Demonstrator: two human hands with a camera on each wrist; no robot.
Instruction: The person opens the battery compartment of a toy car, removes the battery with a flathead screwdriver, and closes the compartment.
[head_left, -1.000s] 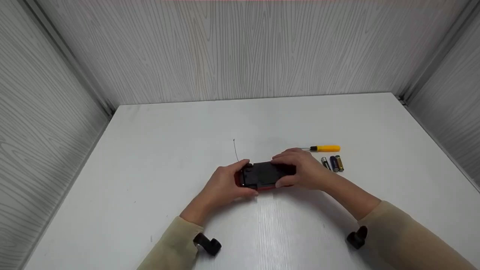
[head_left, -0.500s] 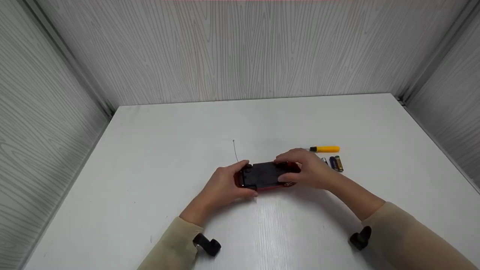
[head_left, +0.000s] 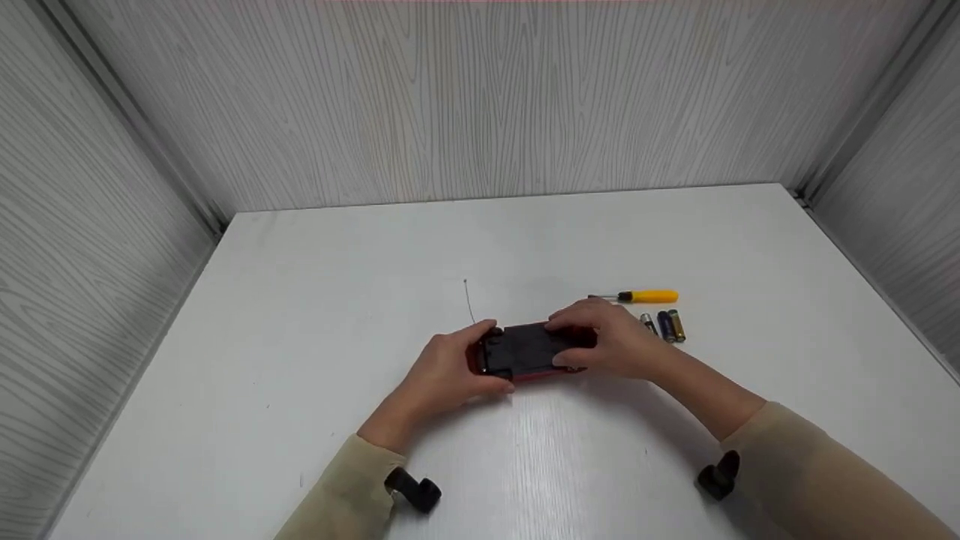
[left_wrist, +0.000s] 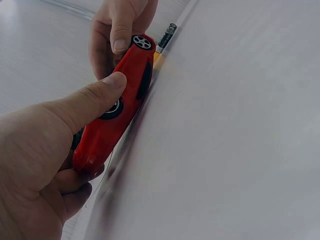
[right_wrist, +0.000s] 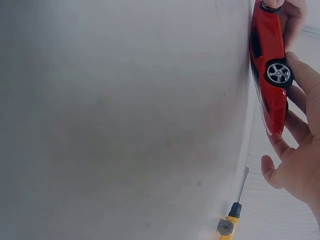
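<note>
While it lies upside down at mid-table, the red toy car (head_left: 531,351) sits between your two hands. Your left hand (head_left: 450,369) grips its left end, thumb curled over a wheel. Your right hand (head_left: 607,341) clasps the right end, fingers bent around the body.

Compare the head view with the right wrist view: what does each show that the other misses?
Only the head view shows the toy car's black underside, turned up, the left hand at its left end, the three batteries and the thin wire. Only the right wrist view shows the car's red body side and a silver-spoked wheel. Both show the toy car, the right hand holding it, the yellow-handled screwdriver and the white table.
</note>
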